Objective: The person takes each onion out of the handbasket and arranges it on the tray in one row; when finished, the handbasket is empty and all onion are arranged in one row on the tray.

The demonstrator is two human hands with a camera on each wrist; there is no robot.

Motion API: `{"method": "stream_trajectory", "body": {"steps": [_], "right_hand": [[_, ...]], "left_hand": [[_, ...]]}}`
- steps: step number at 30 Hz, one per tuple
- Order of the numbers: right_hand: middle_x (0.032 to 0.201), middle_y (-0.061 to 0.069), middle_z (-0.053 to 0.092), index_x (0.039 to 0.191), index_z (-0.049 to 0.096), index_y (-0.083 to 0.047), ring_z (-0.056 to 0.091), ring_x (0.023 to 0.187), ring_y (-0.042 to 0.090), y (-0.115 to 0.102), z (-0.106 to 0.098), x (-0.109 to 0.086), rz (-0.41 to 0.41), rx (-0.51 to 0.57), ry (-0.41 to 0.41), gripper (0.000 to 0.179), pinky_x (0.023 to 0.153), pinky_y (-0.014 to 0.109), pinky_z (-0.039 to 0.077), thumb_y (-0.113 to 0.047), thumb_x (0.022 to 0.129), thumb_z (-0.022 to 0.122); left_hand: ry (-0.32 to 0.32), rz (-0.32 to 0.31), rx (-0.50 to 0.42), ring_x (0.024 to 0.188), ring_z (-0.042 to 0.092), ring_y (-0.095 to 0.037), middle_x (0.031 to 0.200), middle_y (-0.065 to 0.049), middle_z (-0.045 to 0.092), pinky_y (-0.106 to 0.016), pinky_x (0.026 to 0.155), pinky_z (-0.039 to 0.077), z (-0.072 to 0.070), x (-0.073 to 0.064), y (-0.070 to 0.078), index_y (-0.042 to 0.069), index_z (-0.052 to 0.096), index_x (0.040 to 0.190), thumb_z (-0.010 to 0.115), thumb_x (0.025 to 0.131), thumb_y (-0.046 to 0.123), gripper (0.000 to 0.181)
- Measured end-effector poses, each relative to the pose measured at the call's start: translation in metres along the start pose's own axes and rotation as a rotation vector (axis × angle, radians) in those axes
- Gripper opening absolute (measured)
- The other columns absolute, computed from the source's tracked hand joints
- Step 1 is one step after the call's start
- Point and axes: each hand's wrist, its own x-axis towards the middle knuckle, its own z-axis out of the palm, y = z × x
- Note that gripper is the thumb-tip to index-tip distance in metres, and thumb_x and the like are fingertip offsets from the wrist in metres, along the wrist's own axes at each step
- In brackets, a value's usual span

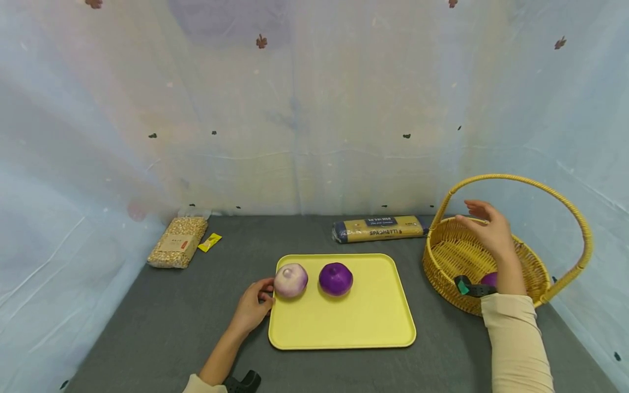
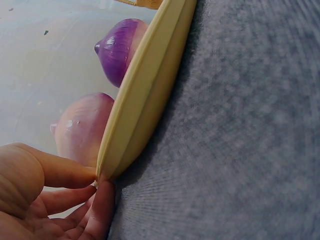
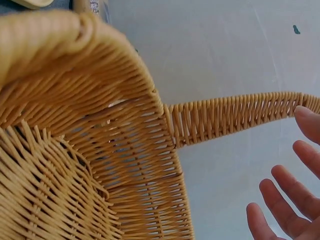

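Note:
At the left edge of a yellow tray (image 1: 344,325), my left hand (image 1: 253,307) pinches the rim between thumb and fingers, as the left wrist view shows. A pale purple-and-white onion (image 1: 291,280) sits on the tray close to those fingertips. To its right lies a deep purple onion (image 1: 336,279). Over the wicker basket (image 1: 439,270), my right hand (image 1: 488,232) is raised inside the arch of the handle (image 1: 521,179), fingers apart and holding nothing. Something purple (image 1: 490,279) shows in the basket, partly hidden by the right wrist.
Behind the tray lies a spaghetti packet (image 1: 380,229). A bag of pale grains or beans (image 1: 179,242) stands at the back left, beside a small yellow packet (image 1: 209,242). Plastic sheeting (image 1: 304,136) hangs along the back and sides of the grey table (image 1: 162,327).

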Motion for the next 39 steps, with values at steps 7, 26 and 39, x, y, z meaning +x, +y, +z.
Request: {"method": "stream_trajectory", "body": {"steps": [7,26,39], "right_hand": [[0.124,0.005,0.05,0.136,0.047,-0.011,0.05,0.108,0.013,0.01,-0.005,0.0,0.011,-0.019,0.0,0.055,0.073,0.008,0.042,-0.031,0.088,0.064],[0.138,0.019,0.043,0.141,0.04,-0.016,0.042,0.122,0.038,0.071,-0.008,0.009,0.115,-0.072,-0.036,0.062,0.084,0.051,0.043,-0.044,0.089,0.057],[0.136,0.015,0.046,0.137,0.047,-0.022,0.044,0.119,0.034,0.09,-0.01,0.013,0.218,-0.063,-0.013,0.061,0.067,0.051,0.046,-0.049,0.084,0.061]], "left_hand": [[0.0,0.002,0.006,0.079,0.053,-0.018,0.101,-0.014,0.055,-0.024,0.051,0.051,0.0,0.002,0.001,-0.002,0.057,0.12,0.062,0.079,-0.009,0.042],[-0.002,-0.017,-0.012,0.079,0.052,-0.018,0.101,-0.015,0.055,-0.024,0.052,0.051,0.0,0.003,0.002,-0.003,0.057,0.119,0.061,0.078,-0.009,0.041],[-0.003,-0.006,0.0,0.079,0.053,-0.018,0.102,-0.015,0.055,-0.024,0.051,0.051,0.0,0.0,0.002,-0.003,0.057,0.12,0.062,0.079,-0.008,0.041]]}}
